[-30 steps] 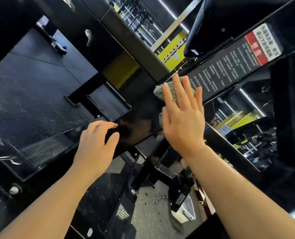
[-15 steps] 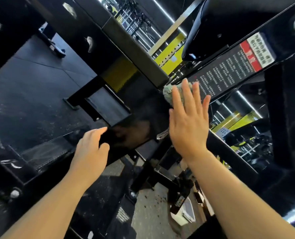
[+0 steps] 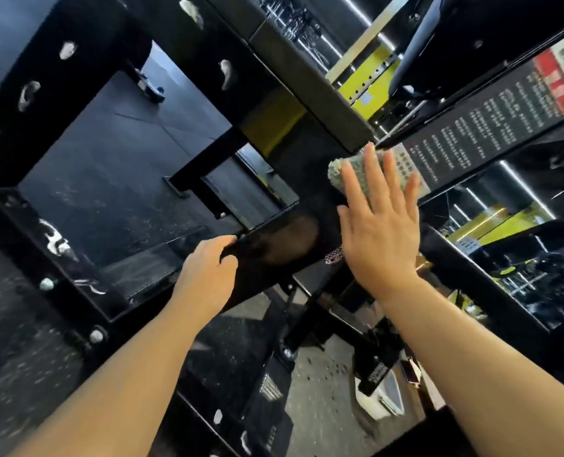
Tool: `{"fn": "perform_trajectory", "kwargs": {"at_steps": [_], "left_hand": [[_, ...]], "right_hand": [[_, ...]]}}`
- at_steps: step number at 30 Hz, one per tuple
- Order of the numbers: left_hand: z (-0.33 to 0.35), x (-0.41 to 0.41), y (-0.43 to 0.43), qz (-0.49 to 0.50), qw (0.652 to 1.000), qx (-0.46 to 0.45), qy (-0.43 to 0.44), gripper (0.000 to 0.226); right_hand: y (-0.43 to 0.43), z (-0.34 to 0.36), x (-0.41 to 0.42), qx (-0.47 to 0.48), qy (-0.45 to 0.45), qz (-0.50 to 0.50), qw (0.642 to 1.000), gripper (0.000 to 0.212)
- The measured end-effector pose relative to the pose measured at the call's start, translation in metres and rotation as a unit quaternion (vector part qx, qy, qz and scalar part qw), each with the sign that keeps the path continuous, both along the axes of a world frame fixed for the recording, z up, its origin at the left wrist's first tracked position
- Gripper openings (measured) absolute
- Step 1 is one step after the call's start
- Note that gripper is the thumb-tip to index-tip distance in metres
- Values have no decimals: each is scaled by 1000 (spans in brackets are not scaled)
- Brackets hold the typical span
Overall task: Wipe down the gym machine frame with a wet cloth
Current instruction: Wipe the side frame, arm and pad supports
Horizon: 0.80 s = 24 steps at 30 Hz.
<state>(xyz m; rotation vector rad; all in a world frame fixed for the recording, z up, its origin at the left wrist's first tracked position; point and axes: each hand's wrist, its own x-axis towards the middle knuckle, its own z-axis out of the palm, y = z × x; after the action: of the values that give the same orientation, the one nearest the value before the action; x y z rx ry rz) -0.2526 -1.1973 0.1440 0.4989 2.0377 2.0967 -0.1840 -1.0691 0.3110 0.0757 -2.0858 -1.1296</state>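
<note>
Both bare forearms reach forward, the hands near each other but not touching.
The right hand lies flat, fingers straight and slightly spread, pressing a green cloth under its fingertips. The left hand, lower and to its left, curls its fingers over an edge of the black machine frame, thumb tucked beneath.

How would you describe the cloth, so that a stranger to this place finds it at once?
Find the black frame in the middle, then the dark label with white print at its upper right. At that label's lower-left end, the right hand presses flat on the cloth. It alone is pale green and nubbly among glossy black metal.
</note>
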Motion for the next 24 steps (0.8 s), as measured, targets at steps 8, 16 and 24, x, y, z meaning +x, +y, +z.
{"fn": "perform_trajectory", "kwargs": {"at_steps": [8,16,24], "left_hand": [[-67,-15,-8,-28,993,-12,-113,44],[-68,-24,-12,-54,991,-13,-125,43],[-90,-10,-27,-47,990,2,-135,35]], "right_hand": [[-33,-184,-16,60,-344,-52,935,65],[-5,-106,3,18,-120,8,993,68],[-49,-222,-21,-14,-373,-85,924,64]]}}
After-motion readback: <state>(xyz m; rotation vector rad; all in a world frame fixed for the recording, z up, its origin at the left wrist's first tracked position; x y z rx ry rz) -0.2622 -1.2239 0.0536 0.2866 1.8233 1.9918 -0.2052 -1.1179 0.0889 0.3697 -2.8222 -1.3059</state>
